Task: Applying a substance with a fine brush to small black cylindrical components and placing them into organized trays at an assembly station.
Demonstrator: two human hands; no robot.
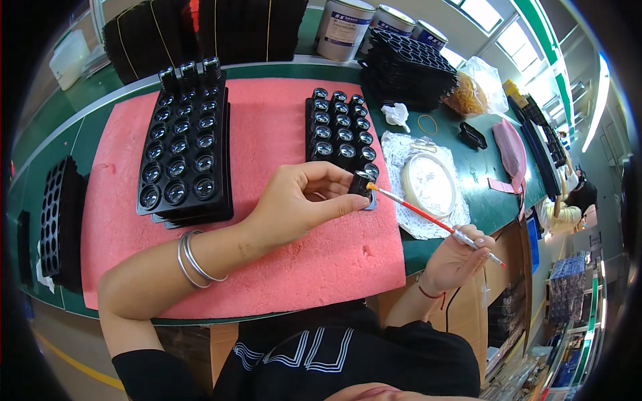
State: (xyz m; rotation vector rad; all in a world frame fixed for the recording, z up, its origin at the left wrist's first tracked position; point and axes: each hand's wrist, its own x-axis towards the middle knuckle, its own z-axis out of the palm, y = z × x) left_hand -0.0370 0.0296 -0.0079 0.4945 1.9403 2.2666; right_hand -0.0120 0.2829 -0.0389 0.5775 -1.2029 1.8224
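Between the thumb and fingers of my left hand [304,197] is a small black cylindrical lens barrel [360,183], held over the pink foam mat's right side. My right hand [457,259] grips a thin paintbrush [428,217] with a red and silver handle. The brush's tip touches the barrel, or lies just in front of it; I cannot tell which. Close behind my left hand stands a black tray [312,144] with rows of similar lens barrels. Left of my forearm, a taller stack of black trays [224,167] holds several glass-topped lens pieces.
The pink mat [267,281] covers much of a green table [414,250]. On white paper at right sits a round shallow dish [430,185]. Crumpled tissue [396,115], a small black tray [473,136], stacked black trays [408,70] and cans [343,30] stand behind. A person [568,204] works far right.
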